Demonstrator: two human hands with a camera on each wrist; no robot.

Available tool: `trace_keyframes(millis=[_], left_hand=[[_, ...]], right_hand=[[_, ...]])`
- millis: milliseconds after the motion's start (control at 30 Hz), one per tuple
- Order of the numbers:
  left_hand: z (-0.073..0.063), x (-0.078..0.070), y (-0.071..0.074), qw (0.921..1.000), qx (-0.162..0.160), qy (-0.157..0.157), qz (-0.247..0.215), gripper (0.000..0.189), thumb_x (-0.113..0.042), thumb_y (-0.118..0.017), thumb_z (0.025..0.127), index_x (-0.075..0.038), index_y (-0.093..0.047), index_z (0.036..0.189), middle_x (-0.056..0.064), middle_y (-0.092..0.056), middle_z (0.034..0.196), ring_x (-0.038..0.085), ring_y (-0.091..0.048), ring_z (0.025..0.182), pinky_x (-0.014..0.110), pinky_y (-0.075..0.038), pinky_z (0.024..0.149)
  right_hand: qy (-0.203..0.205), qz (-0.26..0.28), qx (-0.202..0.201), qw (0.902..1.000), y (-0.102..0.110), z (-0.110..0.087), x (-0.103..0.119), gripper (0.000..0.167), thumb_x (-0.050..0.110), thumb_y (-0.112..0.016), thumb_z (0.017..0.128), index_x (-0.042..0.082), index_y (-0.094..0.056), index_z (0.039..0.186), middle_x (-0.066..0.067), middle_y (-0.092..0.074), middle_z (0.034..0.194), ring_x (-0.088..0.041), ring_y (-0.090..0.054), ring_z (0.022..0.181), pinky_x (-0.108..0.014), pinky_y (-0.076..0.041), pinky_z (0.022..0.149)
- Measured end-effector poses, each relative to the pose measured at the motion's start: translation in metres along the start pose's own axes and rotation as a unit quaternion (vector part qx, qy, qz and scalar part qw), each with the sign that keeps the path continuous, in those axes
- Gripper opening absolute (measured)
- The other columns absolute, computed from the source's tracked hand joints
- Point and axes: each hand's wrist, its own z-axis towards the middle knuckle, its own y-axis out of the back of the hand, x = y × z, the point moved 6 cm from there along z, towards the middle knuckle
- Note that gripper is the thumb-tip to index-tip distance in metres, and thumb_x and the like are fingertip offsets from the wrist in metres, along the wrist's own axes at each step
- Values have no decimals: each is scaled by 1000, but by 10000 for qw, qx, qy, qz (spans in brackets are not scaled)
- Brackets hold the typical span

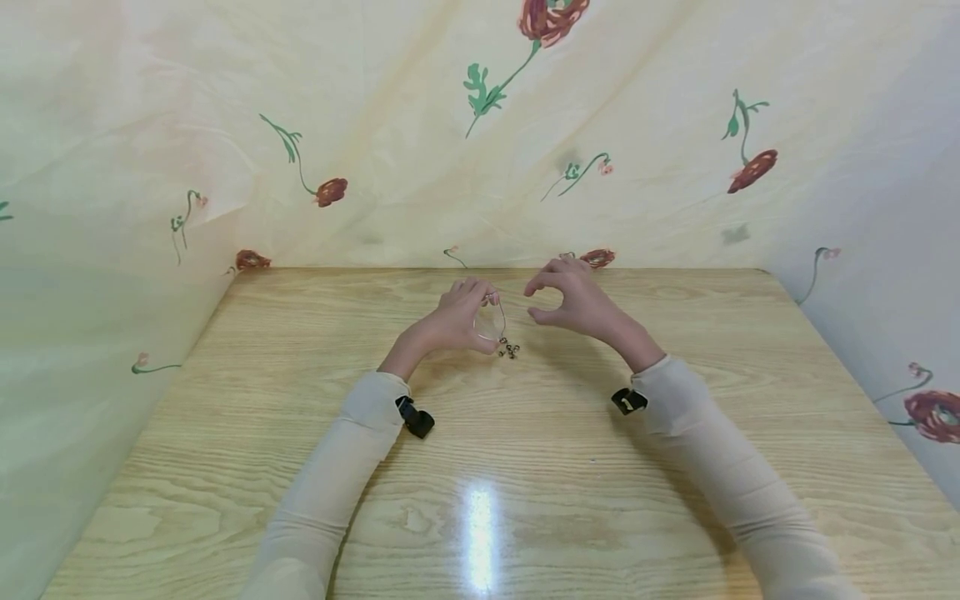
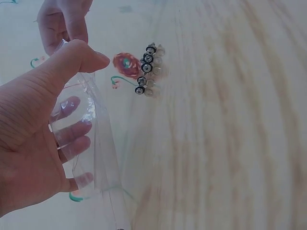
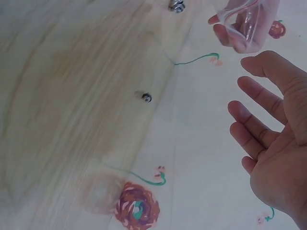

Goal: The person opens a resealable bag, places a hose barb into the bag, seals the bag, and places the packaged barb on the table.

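Note:
A clear zip plastic bag (image 2: 103, 143) hangs from my left hand (image 1: 453, 321), which grips it between the thumb and the fingers behind it. Seen from the right wrist, the bag's mouth (image 3: 237, 12) gapes, with fingers visible through the film. On the table beside the left thumb lie several small metal fittings with dark rings (image 1: 509, 349), grouped close together. To the right, my right hand (image 1: 573, 296) is held above the table, its fingers loosely curved and apart from the thumb. Nothing is in it, and a gap separates it from the bag.
Beneath both hands is a wood-grain table (image 1: 510, 450). A floral cloth (image 1: 405, 150) rises behind its back edge and along both sides. Another small metal fitting (image 3: 147, 97) lies apart from the group. Black straps (image 1: 415, 417) circle the sleeves.

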Motion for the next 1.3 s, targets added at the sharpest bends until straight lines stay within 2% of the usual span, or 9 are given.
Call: trace_keyframes(millis=[333,600,767,1000,1300], left_hand=[[0,-1,-1,9999,-50,-46,85,58,-26,-81,79,-12,-44,121,10,-45,123,29,-38,114,48,-31,98],[0,0,0,9999,-36,-34,105,58,-27,-81,79,-13,-44,122,10,-44,123,28,-37,114,46,-30,97],[0,0,0,10000,-25,-16,92,58,-27,-81,80,-12,-43,122,10,-44,124,28,-38,115,47,-30,98],[0,-2,1,10000,-29,3,75,59,-26,-82,79,-12,-44,122,10,-45,124,28,-37,116,47,-30,99],[-2,-1,1,10000,-8,0,64,59,-26,-82,79,-12,-43,122,10,-44,125,29,-36,116,48,-29,99]], right_hand=[[-147,-314,252,9991,-1,-8,-19,21,12,-79,84,4,-75,103,-17,-67,108,-35,-52,106,-63,-24,109],[-138,-571,401,9975,-7,-10,-27,19,13,-79,83,5,-76,100,-15,-68,107,-35,-53,108,-60,-28,107],[-152,-606,490,9968,-11,-10,-30,19,12,-80,81,5,-76,99,-17,-68,105,-33,-52,105,-59,-28,101],[-178,-628,655,9957,-13,-11,-33,19,12,-79,82,4,-76,99,-18,-67,104,-35,-50,106,-60,-27,104],[-89,-657,671,9955,-18,-9,-40,19,13,-80,81,6,-76,98,-16,-67,101,-33,-52,104,-59,-29,104]])
